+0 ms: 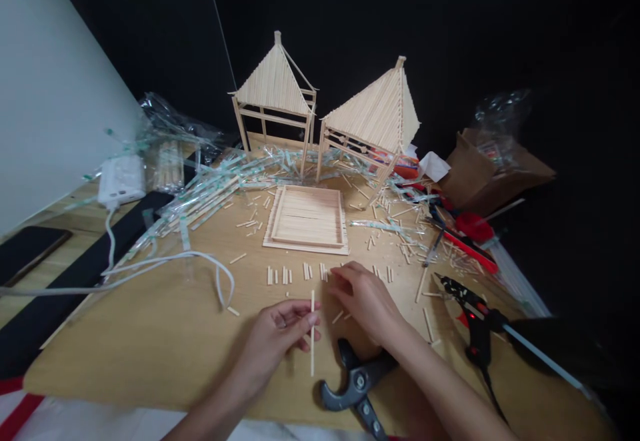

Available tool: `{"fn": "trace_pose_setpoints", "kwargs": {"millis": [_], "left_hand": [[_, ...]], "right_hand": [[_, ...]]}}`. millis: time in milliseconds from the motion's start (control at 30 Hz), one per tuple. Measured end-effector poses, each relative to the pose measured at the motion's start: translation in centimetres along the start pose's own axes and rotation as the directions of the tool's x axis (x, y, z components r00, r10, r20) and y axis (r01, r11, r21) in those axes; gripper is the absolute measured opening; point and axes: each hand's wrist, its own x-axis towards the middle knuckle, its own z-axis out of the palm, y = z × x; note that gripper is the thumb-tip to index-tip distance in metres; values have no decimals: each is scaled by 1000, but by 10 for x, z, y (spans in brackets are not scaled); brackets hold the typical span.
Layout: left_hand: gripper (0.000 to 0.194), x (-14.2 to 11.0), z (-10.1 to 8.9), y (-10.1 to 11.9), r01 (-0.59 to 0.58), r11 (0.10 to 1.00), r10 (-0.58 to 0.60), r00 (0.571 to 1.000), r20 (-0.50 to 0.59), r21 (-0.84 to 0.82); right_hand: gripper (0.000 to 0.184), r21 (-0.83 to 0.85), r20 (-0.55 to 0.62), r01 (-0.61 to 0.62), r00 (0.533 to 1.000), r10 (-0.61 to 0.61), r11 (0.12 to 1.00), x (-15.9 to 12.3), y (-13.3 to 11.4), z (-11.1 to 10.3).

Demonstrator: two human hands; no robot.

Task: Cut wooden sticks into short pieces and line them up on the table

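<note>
A long thin wooden stick stands nearly upright in the picture, pinched between the thumb and fingers of my left hand. My right hand is over the board with its fingers bent together, at a row of short cut stick pieces. Its fingertips are beside one small group, and whatever they pinch is too small to make out. Below the right hand lies a dark-handled cutter, partly under the forearm. Just beyond the row sits a square tray-like base built of sticks.
Two stick-built pavilions with pointed roofs stand at the back. Plastic wrappers and loose sticks spread around them. A hot glue gun with a red light lies at right. A white cable and power bank are at left.
</note>
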Motion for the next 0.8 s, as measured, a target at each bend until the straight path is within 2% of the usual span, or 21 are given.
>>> {"fn": "trace_pose_setpoints", "kwargs": {"millis": [167,333,567,667,800], "left_hand": [[53,3,-5,3,42,997,-39,998,48,-70],[49,3,-7,6,88,995,-86,995,59,-47],[37,6,-7,5,105,994,-104,993,50,-30],[36,6,-6,5,101,994,-100,994,47,-31],[36,5,-3,4,103,994,-102,993,56,-22]], "right_hand": [[25,-134,30,32,999,-28,990,15,9,9],[22,-232,29,52,999,-46,971,19,6,8],[11,-247,15,67,998,-65,967,21,10,6],[21,-262,-11,62,998,-67,963,21,12,6],[26,-262,31,92,996,-87,961,24,14,5]]}}
